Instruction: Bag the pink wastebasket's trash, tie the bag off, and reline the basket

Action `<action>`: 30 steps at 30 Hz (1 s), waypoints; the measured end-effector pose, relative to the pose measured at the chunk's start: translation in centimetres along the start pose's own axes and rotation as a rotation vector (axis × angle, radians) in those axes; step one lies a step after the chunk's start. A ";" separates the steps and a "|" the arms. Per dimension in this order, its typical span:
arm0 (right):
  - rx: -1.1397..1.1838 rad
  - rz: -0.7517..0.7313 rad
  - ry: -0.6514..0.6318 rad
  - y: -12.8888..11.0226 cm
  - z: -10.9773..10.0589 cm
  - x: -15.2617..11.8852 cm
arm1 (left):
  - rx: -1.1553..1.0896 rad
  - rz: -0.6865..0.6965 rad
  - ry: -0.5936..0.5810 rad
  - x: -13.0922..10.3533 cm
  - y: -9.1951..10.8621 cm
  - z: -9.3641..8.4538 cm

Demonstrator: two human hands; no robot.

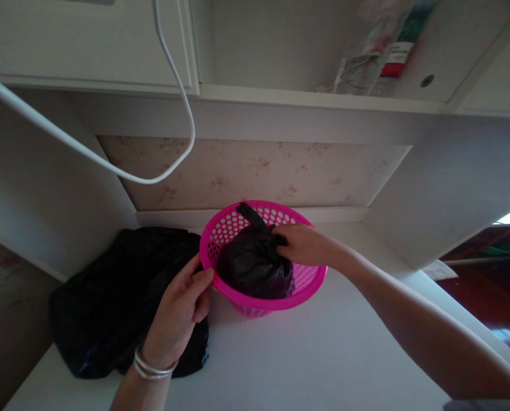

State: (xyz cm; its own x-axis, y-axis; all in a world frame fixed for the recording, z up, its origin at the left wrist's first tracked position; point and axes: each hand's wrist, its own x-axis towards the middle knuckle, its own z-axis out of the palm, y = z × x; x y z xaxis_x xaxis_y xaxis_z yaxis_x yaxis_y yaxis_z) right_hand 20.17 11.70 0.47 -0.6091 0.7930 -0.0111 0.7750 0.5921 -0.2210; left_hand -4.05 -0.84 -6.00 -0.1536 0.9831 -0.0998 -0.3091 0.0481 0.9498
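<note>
A bright pink perforated plastic basket (263,304) stands on the white surface, tilted slightly in the view. My left hand (182,302), with silver bangles at the wrist, pinches the basket's rim at its left side. Inside the basket sits a full black plastic bag (255,265), its gathered top sticking up toward the back. My right hand (300,244) reaches over the right rim and grips the bag near its gathered neck; the fingertips are partly hidden by the plastic.
A large black plastic bag (122,297) lies on the white surface (323,354) left of the basket. A white cable (152,180) loops down at the upper left. Clear plastic bottles (361,71) lie in the open shelf above. White side panels (464,182) flank the space.
</note>
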 end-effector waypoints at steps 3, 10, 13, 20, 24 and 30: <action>0.309 0.068 0.240 0.7 -1.2 -2.7 | -0.012 -0.022 0.000 0.0 0.2 -0.5; 1.129 0.475 1.087 5.3 6.5 -10.7 | -0.018 -0.076 0.044 -0.8 0.0 -1.4; 1.106 0.758 0.964 6.6 15.3 -13.4 | -0.036 -0.091 0.050 -1.9 -1.8 -1.9; 0.508 0.798 0.315 5.9 25.4 -14.7 | -0.021 -0.159 0.194 -2.4 -9.2 -4.5; 0.335 0.808 0.177 5.8 24.2 -13.7 | 0.426 0.009 0.148 -1.6 -13.5 -6.2; 0.878 0.836 0.507 6.4 23.1 -13.5 | 0.557 0.011 0.089 -3.8 -16.2 -5.3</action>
State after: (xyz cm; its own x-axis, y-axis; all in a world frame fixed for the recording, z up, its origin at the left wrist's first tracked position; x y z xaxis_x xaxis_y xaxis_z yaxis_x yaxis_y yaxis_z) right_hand 29.45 1.51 -23.36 0.2777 0.9518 -0.1303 0.4010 -0.2381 -0.8846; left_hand -3.45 -6.25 -22.59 -0.2402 0.9665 -0.0902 0.2319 0.1474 0.9615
